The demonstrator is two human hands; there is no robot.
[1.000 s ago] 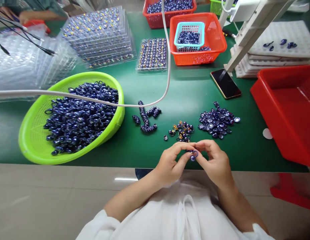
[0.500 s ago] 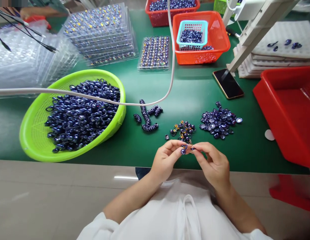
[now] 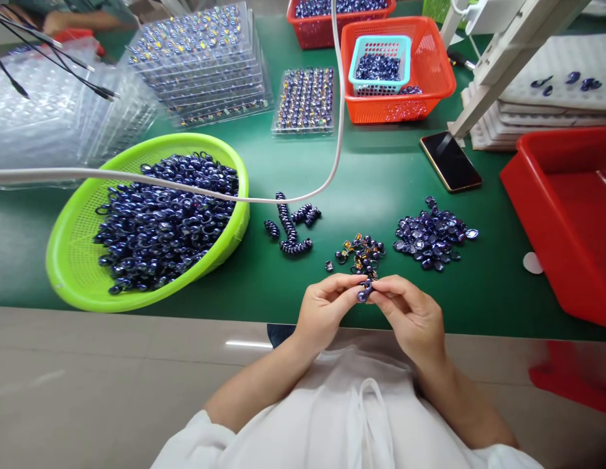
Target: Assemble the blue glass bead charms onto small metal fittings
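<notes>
My left hand [image 3: 325, 309] pinches a small shiny dark-blue ring [image 3: 364, 291] with a rounded end, just over the table's front edge. Closed at the fingertips, my right hand [image 3: 413, 316] meets the ring from the other side; the small dark piece it pinches is mostly hidden there. Right behind my fingers lies a heap of dark-blue and gold bits [image 3: 364, 254]. To the right of that is a pile of flat, faceted dark-blue pieces [image 3: 432, 234]. Rows of stacked dark rings [image 3: 288, 228] lie to the left.
A lime-green basket [image 3: 63, 260] full of dark rings stands left. Bead-filled clear trays [image 3: 264, 98] are stacked behind it. An orange basket [image 3: 430, 98], a phone [image 3: 450, 161] and a red bin [image 3: 532, 195] sit back and right. A white cable [image 3: 283, 200] hangs across.
My right fingertips have come in against the ring in my left hand, closing the small gap between them. The ring has turned a little. The whole view has shifted slightly.
</notes>
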